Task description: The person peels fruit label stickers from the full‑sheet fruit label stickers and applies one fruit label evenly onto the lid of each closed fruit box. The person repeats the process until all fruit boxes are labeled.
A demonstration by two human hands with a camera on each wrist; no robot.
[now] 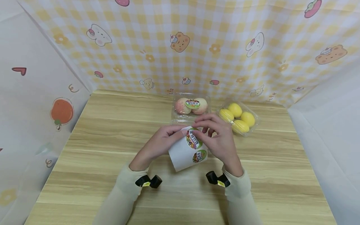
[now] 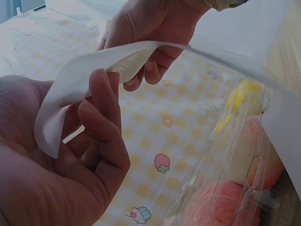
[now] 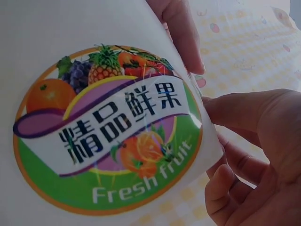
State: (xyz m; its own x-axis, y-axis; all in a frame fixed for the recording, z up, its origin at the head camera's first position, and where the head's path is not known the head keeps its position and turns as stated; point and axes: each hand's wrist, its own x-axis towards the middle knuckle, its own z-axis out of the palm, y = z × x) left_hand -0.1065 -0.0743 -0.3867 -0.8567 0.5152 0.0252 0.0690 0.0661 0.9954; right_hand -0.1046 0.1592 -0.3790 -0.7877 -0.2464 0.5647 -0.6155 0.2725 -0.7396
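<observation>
A white sheet of stickers (image 1: 178, 157) is held up over the table between both hands, curving in the left wrist view. My left hand (image 1: 161, 139) grips its upper left edge, thumb on the front and curled fingers behind. At the opposite edge, my right hand (image 1: 219, 137) pinches with thumb and fingers beside an oval fruit sticker (image 3: 108, 132). That sticker has a green and orange border, printed fruit and the words "Fresh fruit". Below it on the sheet shows a second oval sticker (image 1: 199, 156).
A clear plastic box (image 1: 180, 119) with two pink peaches and a matching sticker on its lid stands at the back. Right of it, close to the right hand, sits another clear box (image 1: 254, 125) of several yellow fruits (image 1: 241, 126). A checked cloth (image 1: 157, 59) hangs behind.
</observation>
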